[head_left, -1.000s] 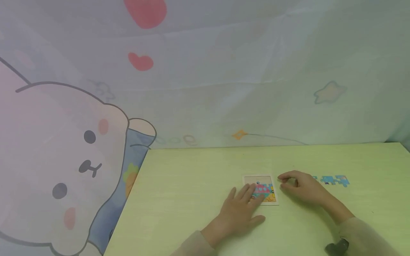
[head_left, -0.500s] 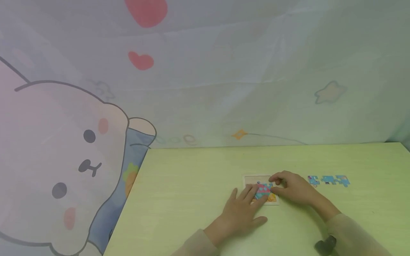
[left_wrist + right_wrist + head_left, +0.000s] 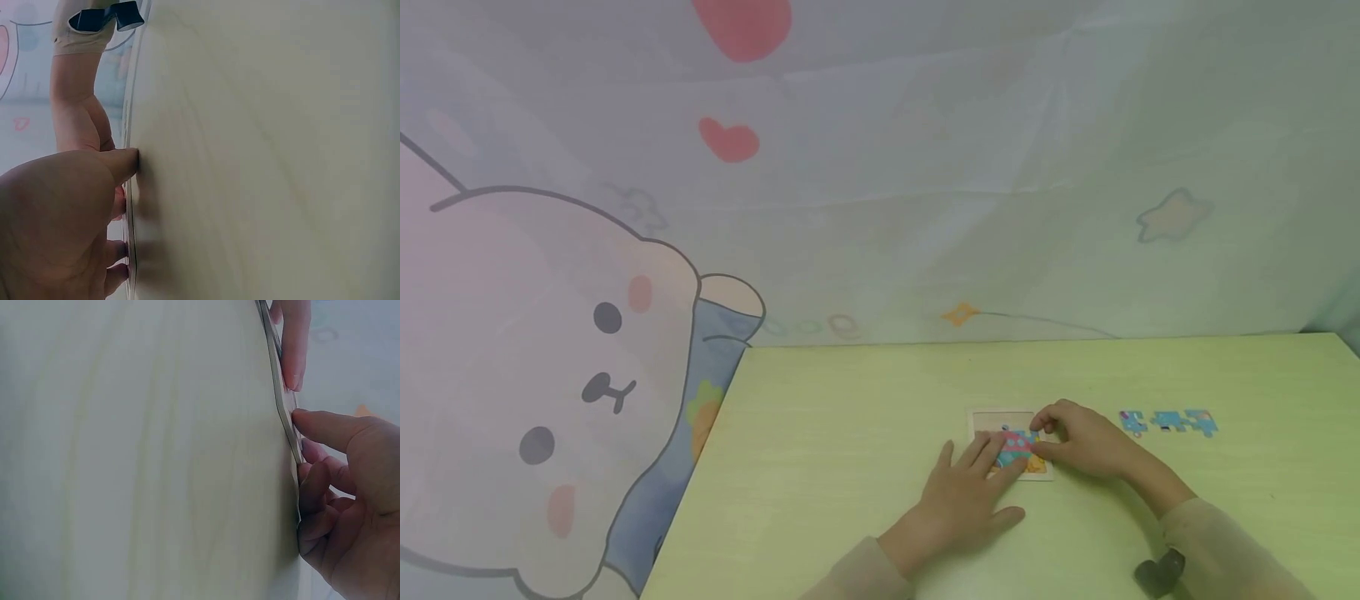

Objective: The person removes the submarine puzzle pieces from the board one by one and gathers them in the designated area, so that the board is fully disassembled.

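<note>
A small square jigsaw puzzle [image 3: 1015,451] in a pale wooden frame [image 3: 1037,477] lies on the table, its picture pink, blue and orange. My left hand [image 3: 958,500] rests flat over its lower left part, fingers spread, covering some of the picture. At the frame's right side, my right hand [image 3: 1086,442] has its thumb and curled forefinger on a puzzle piece, which they mostly hide. In the right wrist view, the thumb [image 3: 325,428] sits right at the frame's edge, close to a left fingertip [image 3: 292,378].
Several loose blue jigsaw pieces [image 3: 1170,422] lie in a row right of the right hand. The pale yellow-green table [image 3: 820,450] meets a printed cloth backdrop [image 3: 880,208] at its far edge. A dark wrist camera [image 3: 1159,575] sits by the right sleeve.
My right hand has moved left from beside the frame onto its right side, uncovering a loose piece in the row. The left hand has hardly moved.
</note>
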Tool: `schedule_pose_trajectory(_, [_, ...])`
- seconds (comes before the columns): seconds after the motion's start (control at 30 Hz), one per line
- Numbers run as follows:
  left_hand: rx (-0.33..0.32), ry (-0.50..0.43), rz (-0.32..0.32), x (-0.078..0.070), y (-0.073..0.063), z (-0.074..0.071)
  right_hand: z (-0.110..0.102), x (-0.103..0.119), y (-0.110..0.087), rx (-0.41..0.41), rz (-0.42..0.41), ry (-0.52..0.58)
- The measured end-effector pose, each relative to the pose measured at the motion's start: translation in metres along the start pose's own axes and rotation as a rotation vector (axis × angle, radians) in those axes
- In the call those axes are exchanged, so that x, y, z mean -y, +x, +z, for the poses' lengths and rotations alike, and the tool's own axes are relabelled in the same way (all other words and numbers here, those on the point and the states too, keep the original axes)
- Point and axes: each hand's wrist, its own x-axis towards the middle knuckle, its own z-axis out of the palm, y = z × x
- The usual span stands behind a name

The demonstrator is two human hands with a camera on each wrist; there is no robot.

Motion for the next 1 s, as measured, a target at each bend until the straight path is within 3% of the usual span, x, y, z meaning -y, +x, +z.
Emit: schedule_pose_trajectory(1.0, [0.027, -0.004, -0.009, -0.0010, 0.0005, -0.0014, 0.0025, -0.0025, -0.0057, -0.078, -0.040, 0.139])
